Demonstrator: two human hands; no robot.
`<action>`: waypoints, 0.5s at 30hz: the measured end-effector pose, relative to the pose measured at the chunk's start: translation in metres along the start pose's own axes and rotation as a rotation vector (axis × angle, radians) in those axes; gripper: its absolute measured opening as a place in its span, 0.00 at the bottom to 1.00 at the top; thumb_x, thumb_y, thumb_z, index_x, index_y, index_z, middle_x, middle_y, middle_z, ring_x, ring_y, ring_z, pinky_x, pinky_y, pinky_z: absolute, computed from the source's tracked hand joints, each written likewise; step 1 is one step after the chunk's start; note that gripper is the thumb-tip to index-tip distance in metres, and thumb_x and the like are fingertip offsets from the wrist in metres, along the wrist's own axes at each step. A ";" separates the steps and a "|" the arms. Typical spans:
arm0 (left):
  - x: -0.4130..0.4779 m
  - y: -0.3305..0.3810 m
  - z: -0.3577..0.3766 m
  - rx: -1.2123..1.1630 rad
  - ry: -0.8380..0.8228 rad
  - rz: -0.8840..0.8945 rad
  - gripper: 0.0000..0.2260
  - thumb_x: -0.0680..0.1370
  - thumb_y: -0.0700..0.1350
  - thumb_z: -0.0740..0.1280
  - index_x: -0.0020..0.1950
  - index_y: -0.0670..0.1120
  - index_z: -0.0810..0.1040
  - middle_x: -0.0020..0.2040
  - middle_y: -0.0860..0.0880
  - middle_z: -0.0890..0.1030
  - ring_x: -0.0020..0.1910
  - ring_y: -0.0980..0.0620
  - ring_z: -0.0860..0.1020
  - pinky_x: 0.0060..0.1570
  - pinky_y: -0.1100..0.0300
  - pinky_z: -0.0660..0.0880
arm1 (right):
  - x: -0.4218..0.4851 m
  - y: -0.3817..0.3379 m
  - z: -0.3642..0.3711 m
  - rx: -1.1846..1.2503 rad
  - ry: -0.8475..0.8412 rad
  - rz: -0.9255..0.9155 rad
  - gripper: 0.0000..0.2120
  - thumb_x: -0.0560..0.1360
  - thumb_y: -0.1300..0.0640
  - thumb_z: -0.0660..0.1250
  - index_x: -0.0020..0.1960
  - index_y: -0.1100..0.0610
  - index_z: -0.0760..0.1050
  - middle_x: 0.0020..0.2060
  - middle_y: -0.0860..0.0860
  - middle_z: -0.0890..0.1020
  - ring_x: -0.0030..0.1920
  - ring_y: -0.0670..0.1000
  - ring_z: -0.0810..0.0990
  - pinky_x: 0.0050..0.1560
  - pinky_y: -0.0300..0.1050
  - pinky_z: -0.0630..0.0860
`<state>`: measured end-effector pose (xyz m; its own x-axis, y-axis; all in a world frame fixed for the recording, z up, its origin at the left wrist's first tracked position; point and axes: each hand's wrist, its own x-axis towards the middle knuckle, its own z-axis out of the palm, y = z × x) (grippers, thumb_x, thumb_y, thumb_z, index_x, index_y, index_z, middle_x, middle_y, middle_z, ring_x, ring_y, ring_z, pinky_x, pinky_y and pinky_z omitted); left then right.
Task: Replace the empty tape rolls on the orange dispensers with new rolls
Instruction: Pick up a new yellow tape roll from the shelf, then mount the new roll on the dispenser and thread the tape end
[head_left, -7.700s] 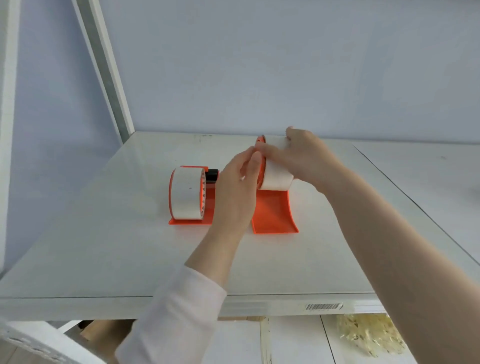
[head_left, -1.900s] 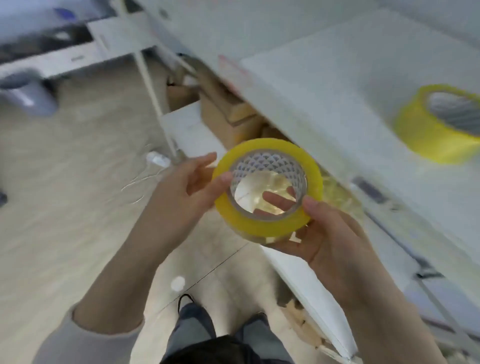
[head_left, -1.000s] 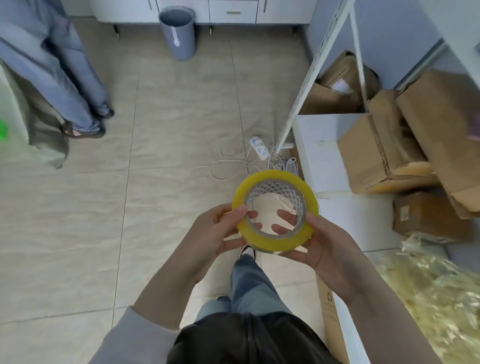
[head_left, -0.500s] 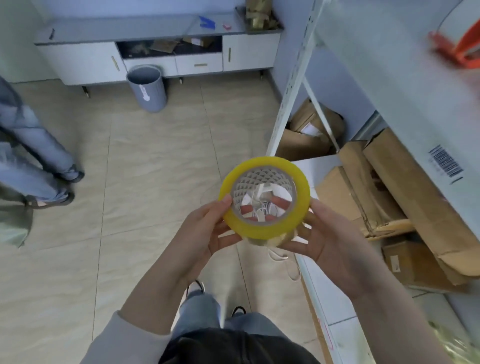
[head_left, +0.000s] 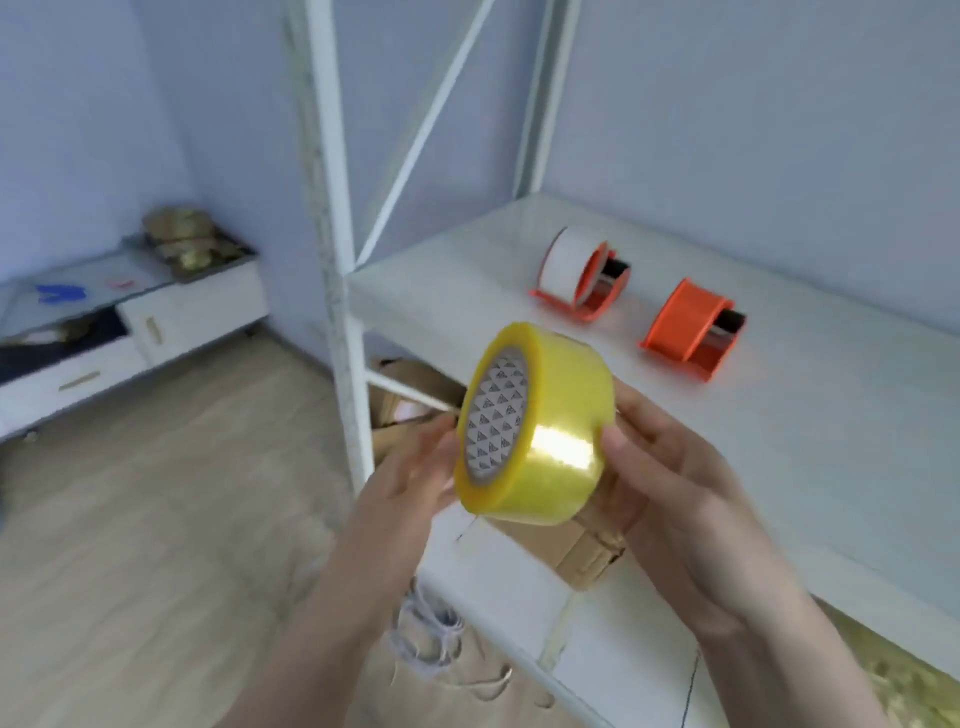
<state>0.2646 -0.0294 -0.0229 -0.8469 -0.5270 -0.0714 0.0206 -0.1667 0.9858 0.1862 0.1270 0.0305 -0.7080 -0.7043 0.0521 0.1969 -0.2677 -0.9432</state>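
The yellow roll (head_left: 535, 431) is clamped by the left grip (head_left: 410, 478) and right grip (head_left: 670, 467), at 7 o'clock from the bare orange dispenser (head_left: 688, 327) on the shelf (head_left: 805, 441). Sight has been swung up from the floor; mounting is judged next.

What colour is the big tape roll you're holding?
Shiny see-through yellow tape roll, with a triangle-patterned inside. It shows clearly in the head view.

That yellow tape roll (head_left: 540, 431) is super glossy, see-through-ish plastic film, big glare patch. On the smooth, faintly shiny white shelf (head_left: 467, 291), the bare orange dispenser (head_left: 688, 332) and loaded orange dispenser (head_left: 584, 283) look like matt plastic. Cardboard box (head_left: 571, 548) under the shelf: dull.
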 end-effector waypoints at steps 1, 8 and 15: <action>0.010 0.008 -0.002 0.026 -0.014 0.077 0.14 0.72 0.58 0.65 0.56 0.58 0.77 0.59 0.52 0.81 0.56 0.55 0.80 0.59 0.57 0.75 | 0.002 -0.003 0.001 -0.011 0.064 -0.026 0.29 0.64 0.52 0.74 0.63 0.56 0.73 0.51 0.54 0.83 0.46 0.51 0.81 0.41 0.43 0.79; 0.075 0.055 0.035 0.000 -0.476 0.200 0.22 0.66 0.68 0.62 0.57 0.63 0.76 0.58 0.58 0.80 0.62 0.56 0.76 0.65 0.52 0.69 | 0.001 -0.032 -0.012 -0.005 0.384 -0.098 0.23 0.60 0.46 0.68 0.51 0.57 0.81 0.40 0.53 0.84 0.37 0.51 0.80 0.35 0.45 0.75; 0.097 0.059 0.089 -0.053 -1.035 -0.007 0.20 0.68 0.65 0.64 0.37 0.48 0.81 0.30 0.52 0.81 0.33 0.54 0.80 0.47 0.56 0.79 | -0.002 -0.063 -0.052 -0.043 0.447 -0.097 0.18 0.70 0.56 0.54 0.44 0.59 0.82 0.28 0.52 0.78 0.29 0.49 0.73 0.33 0.39 0.73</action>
<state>0.1360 -0.0164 0.0420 -0.8886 0.4445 0.1132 0.0160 -0.2166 0.9761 0.1401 0.1800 0.0728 -0.9469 -0.3216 0.0032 0.0932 -0.2840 -0.9543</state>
